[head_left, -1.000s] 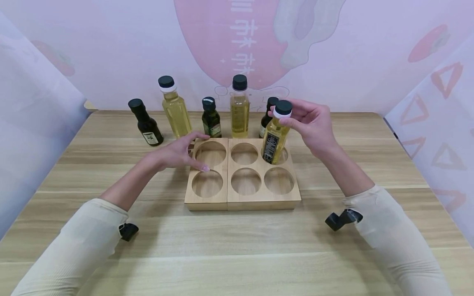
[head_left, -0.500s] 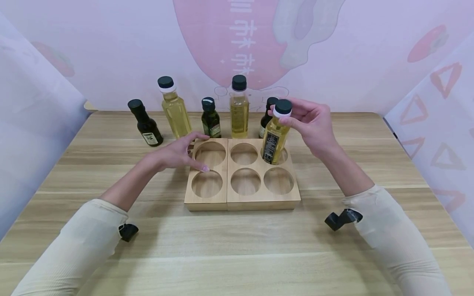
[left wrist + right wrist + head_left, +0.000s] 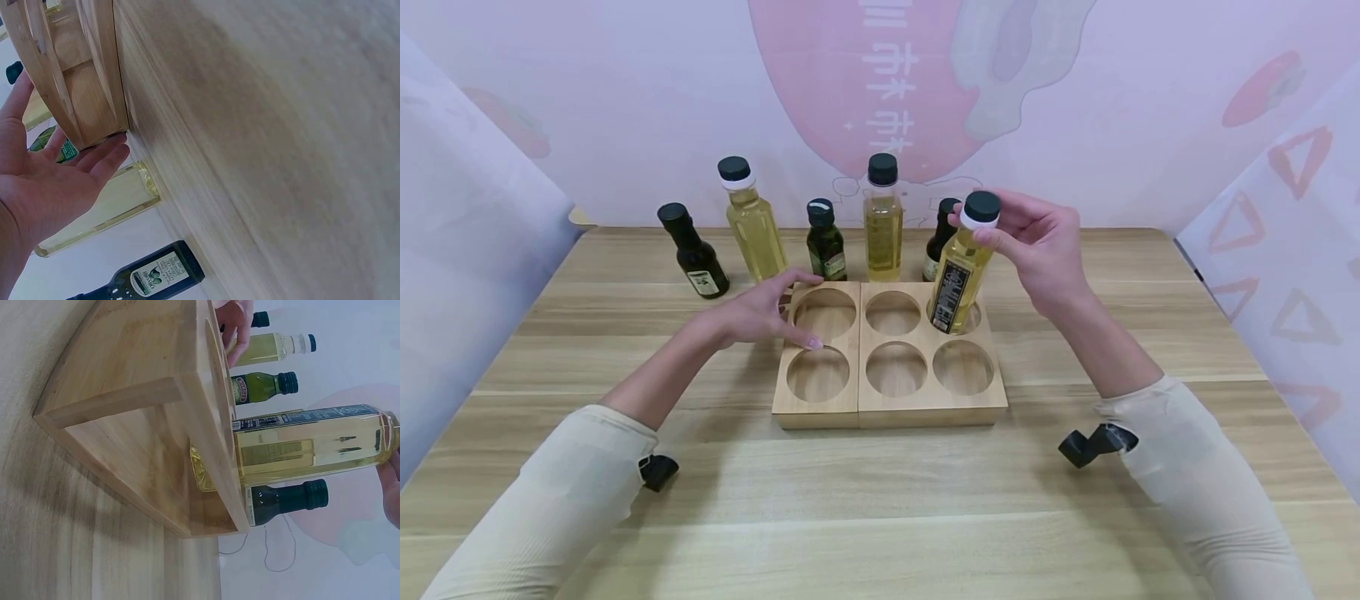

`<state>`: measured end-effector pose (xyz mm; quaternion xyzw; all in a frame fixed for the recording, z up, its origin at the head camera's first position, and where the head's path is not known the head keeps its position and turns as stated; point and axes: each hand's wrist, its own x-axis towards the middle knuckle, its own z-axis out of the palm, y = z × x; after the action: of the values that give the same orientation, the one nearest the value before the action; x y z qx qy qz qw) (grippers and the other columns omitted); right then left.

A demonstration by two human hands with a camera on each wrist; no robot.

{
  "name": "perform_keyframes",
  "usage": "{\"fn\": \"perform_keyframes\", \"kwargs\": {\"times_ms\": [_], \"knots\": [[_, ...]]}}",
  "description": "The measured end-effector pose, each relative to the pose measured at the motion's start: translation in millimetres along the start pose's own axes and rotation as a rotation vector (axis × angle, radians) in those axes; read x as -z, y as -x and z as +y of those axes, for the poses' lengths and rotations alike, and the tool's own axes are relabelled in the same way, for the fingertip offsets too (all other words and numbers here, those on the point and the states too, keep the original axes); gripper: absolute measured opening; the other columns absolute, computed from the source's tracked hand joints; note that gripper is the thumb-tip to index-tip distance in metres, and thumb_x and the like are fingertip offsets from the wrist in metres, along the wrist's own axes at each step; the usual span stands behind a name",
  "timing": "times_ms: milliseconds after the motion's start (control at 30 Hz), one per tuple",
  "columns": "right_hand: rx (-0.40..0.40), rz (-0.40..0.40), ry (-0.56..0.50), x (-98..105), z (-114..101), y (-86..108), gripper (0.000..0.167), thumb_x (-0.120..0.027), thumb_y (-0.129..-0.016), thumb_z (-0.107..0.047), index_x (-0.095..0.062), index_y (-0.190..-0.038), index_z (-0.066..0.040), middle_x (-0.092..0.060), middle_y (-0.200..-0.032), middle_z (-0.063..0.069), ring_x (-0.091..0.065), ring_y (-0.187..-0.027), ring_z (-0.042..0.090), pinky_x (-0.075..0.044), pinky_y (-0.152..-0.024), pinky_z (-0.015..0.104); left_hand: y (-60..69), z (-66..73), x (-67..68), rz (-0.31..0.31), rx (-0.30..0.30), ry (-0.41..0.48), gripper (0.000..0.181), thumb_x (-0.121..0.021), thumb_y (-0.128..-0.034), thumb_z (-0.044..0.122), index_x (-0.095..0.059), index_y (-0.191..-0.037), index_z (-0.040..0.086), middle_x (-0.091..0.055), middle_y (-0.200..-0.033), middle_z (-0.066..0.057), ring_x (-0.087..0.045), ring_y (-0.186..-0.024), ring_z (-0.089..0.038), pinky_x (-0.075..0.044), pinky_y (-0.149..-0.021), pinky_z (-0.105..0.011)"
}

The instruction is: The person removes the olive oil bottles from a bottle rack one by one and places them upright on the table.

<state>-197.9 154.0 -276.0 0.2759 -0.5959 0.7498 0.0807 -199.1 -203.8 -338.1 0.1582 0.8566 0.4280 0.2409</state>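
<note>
My right hand (image 3: 1037,246) pinches the white-collared neck of a yellow oil bottle (image 3: 958,275) just under its black cap. The bottle leans rightward. Its base sits inside the back right hole of a wooden bottle rack (image 3: 932,400), and the right wrist view shows that base (image 3: 201,469) through the rack's open side. At the rack's left end, my left hand (image 3: 752,310) holds the edge, thumb on top between two holes. In the left wrist view, fingertips (image 3: 119,150) touch the rack's end. The other holes in view hold nothing.
Behind the rack stand two taller yellow oil bottles (image 3: 756,229) (image 3: 883,229), a small dark green bottle (image 3: 827,246) and a dark bottle (image 3: 936,250) partly hidden by the held one. Another dark bottle (image 3: 696,254) stands left. A printed backdrop (image 3: 1075,167) rises behind the wooden table (image 3: 880,500).
My right hand has risen slightly and shifted right, lifting the bottle a little and tilting it more. My left hand and the rack stay in place.
</note>
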Motion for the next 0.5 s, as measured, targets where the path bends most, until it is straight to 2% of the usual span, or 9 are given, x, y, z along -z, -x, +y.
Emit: {"fn": "perform_keyframes", "kwargs": {"times_ms": [233,400,500], "knots": [[0.081,0.003,0.006,1.2,-4.8,-1.5,0.034,-0.076,-0.089,0.008,-0.072,-0.123,0.006,-0.079,-0.106,0.013,-0.077,-0.099,0.025,-0.058,-0.099,0.036,-0.4,-0.3,-0.8,-0.003,0.004,0.010,0.091,-0.089,-0.0836,0.015,-0.035,-0.156,0.009,-0.025,-0.165,-0.022,-0.021,-0.152,-0.046,-0.024,-0.122,-0.065],[0.105,0.037,-0.023,2.0,-9.1,-3.0,0.049,-0.085,-0.084,-0.009,-0.067,-0.124,0.013,-0.078,-0.106,0.015,-0.077,-0.099,0.026,-0.058,-0.099,0.037,-0.1,0.3,-1.1,-0.004,0.007,0.003,0.091,-0.089,-0.0837,0.017,-0.035,-0.156,0.010,-0.023,-0.166,-0.022,-0.021,-0.152,-0.047,-0.023,-0.122,-0.066],[0.103,0.060,-0.022,3.0,-11.3,-3.3,0.050,-0.085,-0.084,-0.009,-0.066,-0.124,0.015,-0.078,-0.107,0.016,-0.078,-0.098,0.026,-0.058,-0.099,0.037,0.3,0.2,-1.2,-0.003,0.006,-0.004,0.091,-0.089,-0.0839,0.017,-0.035,-0.156,0.010,-0.023,-0.166,-0.023,-0.018,-0.153,-0.047,-0.020,-0.122,-0.067]]}}
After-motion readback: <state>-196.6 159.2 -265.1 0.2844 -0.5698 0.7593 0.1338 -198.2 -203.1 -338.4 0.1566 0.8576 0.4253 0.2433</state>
